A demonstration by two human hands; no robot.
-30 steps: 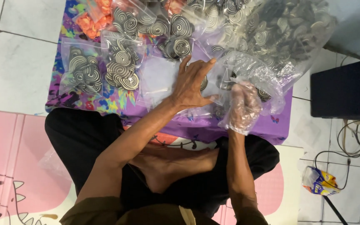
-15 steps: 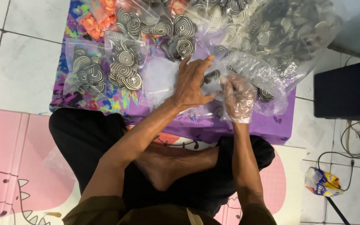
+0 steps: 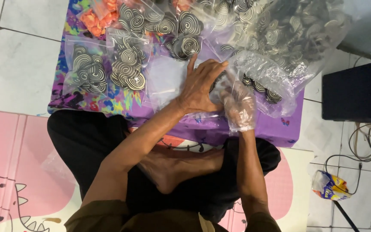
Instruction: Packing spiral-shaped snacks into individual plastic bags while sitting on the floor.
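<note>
My bare left hand (image 3: 199, 88) lies on a small clear zip bag (image 3: 168, 81) on the purple table (image 3: 254, 131) and pinches its mouth. My right hand (image 3: 237, 105), in a thin clear plastic glove, meets it there with fingers bunched on black-and-white spiral cookies (image 3: 217, 81) at the bag's mouth. A large clear bag (image 3: 297, 30) full of the same spiral cookies lies open just right of and behind both hands.
Filled small bags of spiral cookies (image 3: 127, 64) lie at the left and back of the table, with a bag of orange pieces (image 3: 95, 17). A dark box (image 3: 357, 90) stands right, with cables and a snack packet (image 3: 329, 185) on the tile floor.
My gloved right hand has moved left from the large bag's mouth to the small bag under my left hand. My left hand has stayed put, its fingers curling slightly.
</note>
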